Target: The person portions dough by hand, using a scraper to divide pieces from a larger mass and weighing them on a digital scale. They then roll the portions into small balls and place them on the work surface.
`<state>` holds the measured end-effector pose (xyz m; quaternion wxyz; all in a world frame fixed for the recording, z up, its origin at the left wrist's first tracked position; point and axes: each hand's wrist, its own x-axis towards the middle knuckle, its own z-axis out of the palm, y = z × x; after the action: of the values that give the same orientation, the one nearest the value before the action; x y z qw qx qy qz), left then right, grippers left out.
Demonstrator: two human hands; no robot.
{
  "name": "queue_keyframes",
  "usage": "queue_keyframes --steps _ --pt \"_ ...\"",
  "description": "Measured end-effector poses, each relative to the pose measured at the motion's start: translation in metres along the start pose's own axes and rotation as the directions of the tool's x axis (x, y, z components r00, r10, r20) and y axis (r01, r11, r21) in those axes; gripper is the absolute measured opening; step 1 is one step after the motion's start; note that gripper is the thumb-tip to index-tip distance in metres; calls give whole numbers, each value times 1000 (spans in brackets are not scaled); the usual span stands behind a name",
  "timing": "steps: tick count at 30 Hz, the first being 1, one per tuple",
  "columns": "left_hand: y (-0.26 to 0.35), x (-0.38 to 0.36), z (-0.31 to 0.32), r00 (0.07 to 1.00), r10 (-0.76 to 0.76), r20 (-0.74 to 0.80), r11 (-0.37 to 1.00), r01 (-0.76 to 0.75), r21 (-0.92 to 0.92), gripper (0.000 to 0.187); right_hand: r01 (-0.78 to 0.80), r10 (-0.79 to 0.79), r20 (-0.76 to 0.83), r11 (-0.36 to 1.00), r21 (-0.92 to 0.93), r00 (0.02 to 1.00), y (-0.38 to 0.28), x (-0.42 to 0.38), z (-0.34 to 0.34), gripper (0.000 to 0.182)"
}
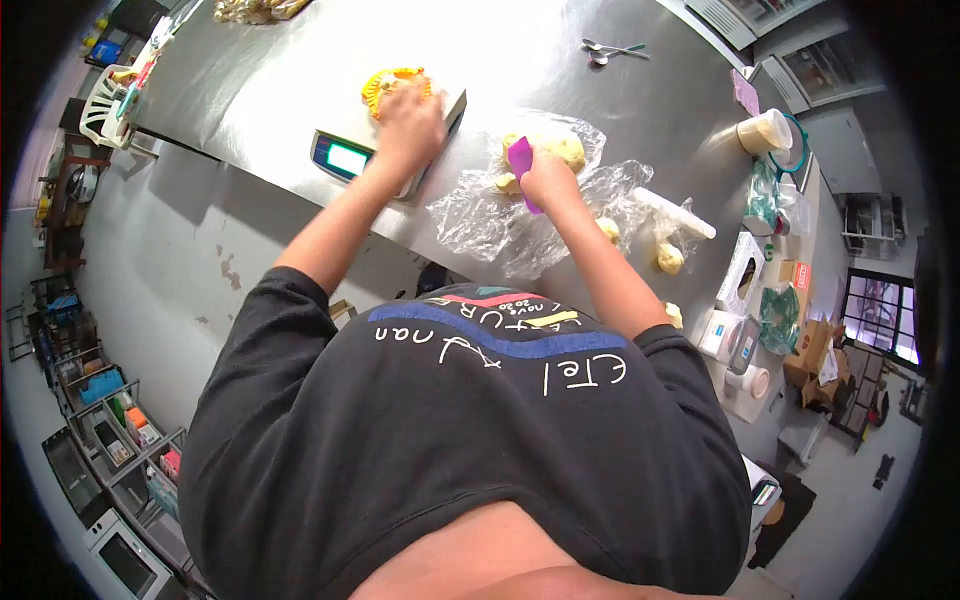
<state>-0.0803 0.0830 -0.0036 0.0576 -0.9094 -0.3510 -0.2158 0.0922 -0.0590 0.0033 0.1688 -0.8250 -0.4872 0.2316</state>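
My left hand (412, 118) is over a kitchen scale (345, 157) with a lit display. Its fingers, smeared by motion, are at a yellow fluted mould (376, 92) on the scale, and whether they grip anything is hidden. In my right hand (550, 184) is a purple dough scraper (520, 157), its edge against a pale yellow lump of dough (567, 150). A small piece of dough (507, 184) lies beside the scraper. Clear plastic wrap (478, 222) is spread beneath and around the dough.
To the right are a white rolling pin (675, 213), a wrapped dough ball (670, 258) and a tub (765, 132). Two spoons (615, 50) lie farther back on the steel table (500, 60). A bag (258, 10) sits at the far left.
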Motion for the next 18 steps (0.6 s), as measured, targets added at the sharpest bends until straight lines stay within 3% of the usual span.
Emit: queue_keyframes --steps 1,3,5,7,8,14,18 --pt "12 -6 5 992 123 20 980 -118 -162 34 -10 11 29 999 -44 1000 0 2 3 37" --pt "38 -34 36 940 231 251 872 -86 -483 31 -3 5 23 997 -80 1000 3 6 11 31" --pt "71 -55 45 937 91 338 784 142 -605 33 6 -4 21 993 -120 1000 4 7 15 27" --pt "82 -60 59 912 32 409 738 254 -625 34 35 -39 -35 994 -102 999 2 8 17 27" --pt "85 -63 68 948 -13 318 708 234 -666 31 41 -44 -27 993 -108 999 1 8 18 27" --pt "82 -59 70 915 -10 404 695 297 -655 29 32 -29 38 998 -62 999 9 18 30 29" --pt "84 -57 75 915 -22 402 705 300 -643 30 16 -17 -4 995 -100 1000 10 15 39 21"
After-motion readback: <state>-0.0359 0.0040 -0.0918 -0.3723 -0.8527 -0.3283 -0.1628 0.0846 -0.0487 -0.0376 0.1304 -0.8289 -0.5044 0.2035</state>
